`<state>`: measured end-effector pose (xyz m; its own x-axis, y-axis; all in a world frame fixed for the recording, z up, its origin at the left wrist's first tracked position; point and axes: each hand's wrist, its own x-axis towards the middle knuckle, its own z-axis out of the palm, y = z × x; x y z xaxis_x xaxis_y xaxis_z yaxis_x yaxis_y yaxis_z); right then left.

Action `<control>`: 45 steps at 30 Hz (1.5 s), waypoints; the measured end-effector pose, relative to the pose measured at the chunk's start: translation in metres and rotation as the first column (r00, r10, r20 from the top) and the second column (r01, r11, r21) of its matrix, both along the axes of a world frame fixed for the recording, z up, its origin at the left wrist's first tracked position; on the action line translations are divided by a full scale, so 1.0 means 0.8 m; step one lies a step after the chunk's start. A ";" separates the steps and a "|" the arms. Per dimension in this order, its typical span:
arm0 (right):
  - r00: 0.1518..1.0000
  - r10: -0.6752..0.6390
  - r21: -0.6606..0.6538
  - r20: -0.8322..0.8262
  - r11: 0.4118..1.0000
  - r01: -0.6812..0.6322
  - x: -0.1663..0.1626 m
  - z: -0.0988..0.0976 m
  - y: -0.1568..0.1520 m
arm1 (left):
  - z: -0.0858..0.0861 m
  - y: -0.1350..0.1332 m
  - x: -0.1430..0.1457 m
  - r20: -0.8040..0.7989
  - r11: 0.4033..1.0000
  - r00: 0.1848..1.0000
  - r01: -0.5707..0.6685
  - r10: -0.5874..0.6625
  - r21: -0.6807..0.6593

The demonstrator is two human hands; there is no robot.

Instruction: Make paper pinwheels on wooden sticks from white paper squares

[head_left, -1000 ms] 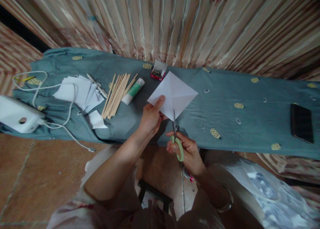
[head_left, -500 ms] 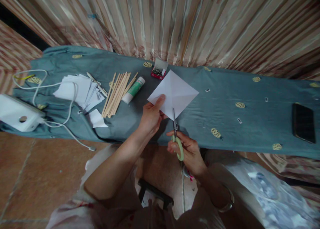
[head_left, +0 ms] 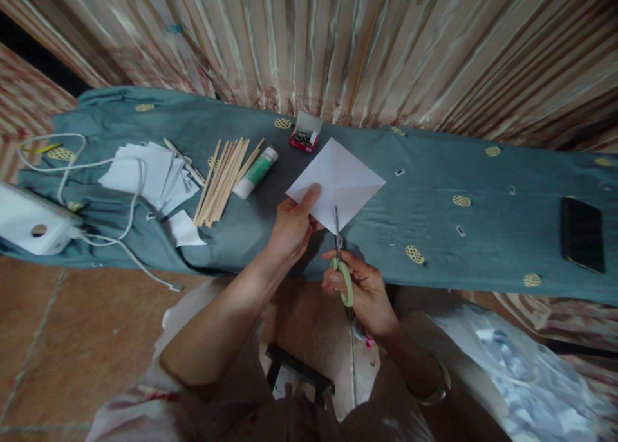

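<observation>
A square white sheet of paper [head_left: 345, 175] with crossing crease lines is turned so one corner points at me. My left hand [head_left: 295, 226] pinches its left lower edge, thumb on top and fingers underneath. In my right hand [head_left: 360, 287] are scissors [head_left: 343, 276] with light green handles, gripped by the loops. Their blades lie over the paper's near corner, along the crease that runs toward the middle. Whether the blades are fully closed is too small to tell.
On the blue-green cloth [head_left: 434, 172] lie wooden sticks [head_left: 223, 181], a glue tube [head_left: 255, 173], an open red box [head_left: 305, 136] of small metal pieces, white paper pieces [head_left: 140, 168] and a pen [head_left: 183, 161]. A white device [head_left: 33, 220] with a cable sits left, a black phone [head_left: 582, 233] right.
The view has shifted slightly, moving the table things a little left in the picture. Both hands, the paper and the scissors keep nearly the same places relative to one another.
</observation>
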<state>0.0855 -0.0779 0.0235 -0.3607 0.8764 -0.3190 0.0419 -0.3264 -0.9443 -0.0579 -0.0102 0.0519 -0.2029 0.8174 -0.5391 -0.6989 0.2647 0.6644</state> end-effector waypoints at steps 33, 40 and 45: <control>1.000 -0.022 -0.021 0.013 1.000 0.023 0.002 0.005 0.002 | -0.014 -0.005 0.004 -0.014 0.996 0.999 0.044 -0.043 0.074; 1.000 -0.005 0.028 0.029 1.000 0.005 0.004 0.002 0.003 | -0.014 -0.007 0.006 -0.029 0.995 0.998 0.065 -0.063 0.072; 0.999 0.000 0.039 0.039 0.999 -0.002 0.005 0.002 0.003 | -0.015 -0.007 0.006 -0.020 0.995 0.998 0.064 -0.063 0.070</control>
<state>0.0891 -0.0754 0.0253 -0.3496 0.8880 -0.2986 0.0796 -0.2894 -0.9539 -0.0530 -0.0160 0.0396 -0.1587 0.8648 -0.4763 -0.6698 0.2602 0.6955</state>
